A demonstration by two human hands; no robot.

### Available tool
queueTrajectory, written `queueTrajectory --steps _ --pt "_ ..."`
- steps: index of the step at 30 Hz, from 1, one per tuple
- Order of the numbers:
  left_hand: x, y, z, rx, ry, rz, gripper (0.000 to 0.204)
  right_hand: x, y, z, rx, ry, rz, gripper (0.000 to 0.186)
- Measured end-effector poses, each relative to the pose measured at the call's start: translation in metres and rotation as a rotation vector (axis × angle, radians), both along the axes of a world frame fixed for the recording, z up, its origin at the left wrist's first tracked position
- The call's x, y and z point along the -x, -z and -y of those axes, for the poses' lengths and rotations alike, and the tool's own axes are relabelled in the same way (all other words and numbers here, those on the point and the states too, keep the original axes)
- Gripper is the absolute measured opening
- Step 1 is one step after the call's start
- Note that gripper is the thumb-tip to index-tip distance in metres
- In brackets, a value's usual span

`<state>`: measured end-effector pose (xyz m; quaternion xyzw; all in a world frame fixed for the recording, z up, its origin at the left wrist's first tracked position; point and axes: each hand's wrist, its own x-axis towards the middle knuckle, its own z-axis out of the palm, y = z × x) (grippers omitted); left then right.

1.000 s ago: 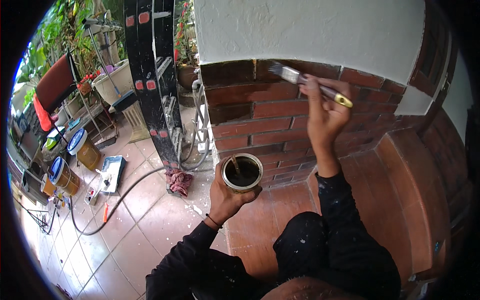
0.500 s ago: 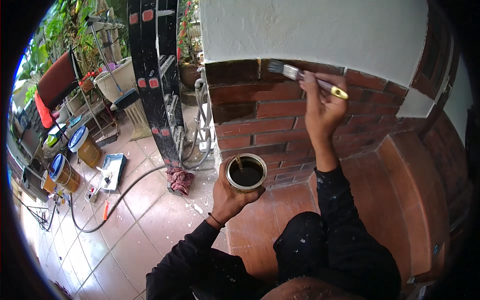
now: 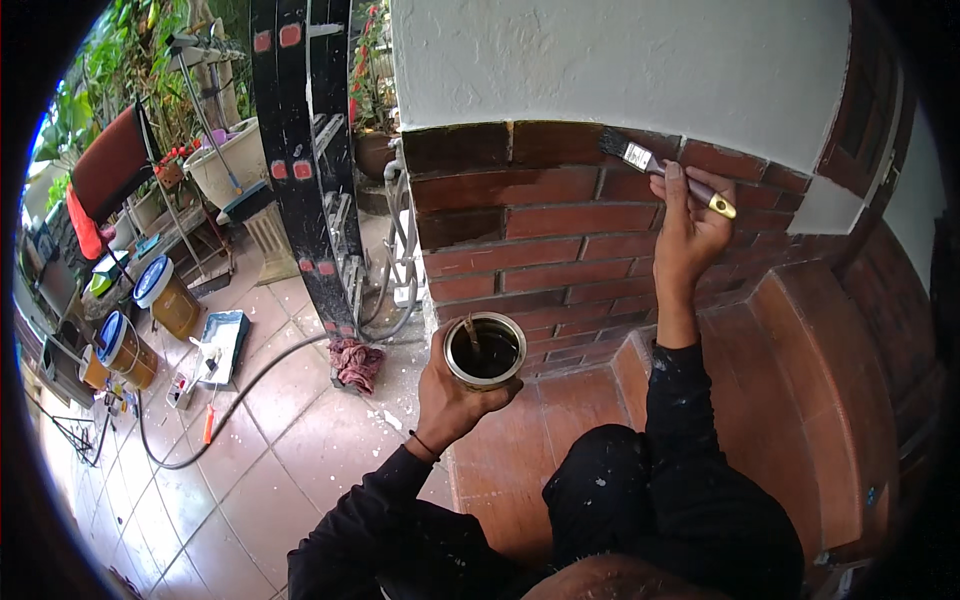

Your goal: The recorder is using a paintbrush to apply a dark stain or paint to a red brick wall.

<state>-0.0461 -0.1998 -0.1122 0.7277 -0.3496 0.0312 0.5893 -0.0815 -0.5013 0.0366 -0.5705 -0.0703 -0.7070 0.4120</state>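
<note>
My right hand [image 3: 693, 225] grips a paintbrush [image 3: 690, 182] by its dark handle with a yellow end. The dark bristles touch the top row of the brick wall [image 3: 580, 222], near a joint between two bricks. Bricks at the upper left look dark and wet, while those lower down and to the right are redder. In my left hand [image 3: 450, 400] is an open metal can [image 3: 485, 350], wrapped by my fingers from the left and below. It holds dark liquid, and a thin stick leans inside it.
White plaster [image 3: 620, 70] covers the wall above the bricks. To the left stands a black ladder [image 3: 305, 150], with a crumpled rag [image 3: 355, 364] at its foot. A hose [image 3: 245, 395] crosses the tiles towards lidded buckets [image 3: 168, 297] and a paint tray [image 3: 222, 345]. Terracotta steps [image 3: 770, 370] rise at right.
My right hand has moved the brush to the right along the top brick row. My left hand and the can stay almost in place, with a slight shift of the whole view.
</note>
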Motion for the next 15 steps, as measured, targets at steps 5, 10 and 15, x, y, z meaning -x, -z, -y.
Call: queueTrajectory --steps 5,10,15 --pt "-0.002 0.000 0.002 0.001 0.003 0.006 0.098 -0.009 -0.005 -0.044 0.031 -0.217 0.003 0.017" --pt "0.001 -0.002 0.005 -0.041 -0.027 0.009 0.096 -0.018 -0.006 -0.014 0.018 -0.093 -0.025 0.014" --pt "0.003 -0.003 0.004 0.000 0.015 -0.017 0.096 0.021 -0.002 0.041 -0.086 0.069 0.061 0.020"
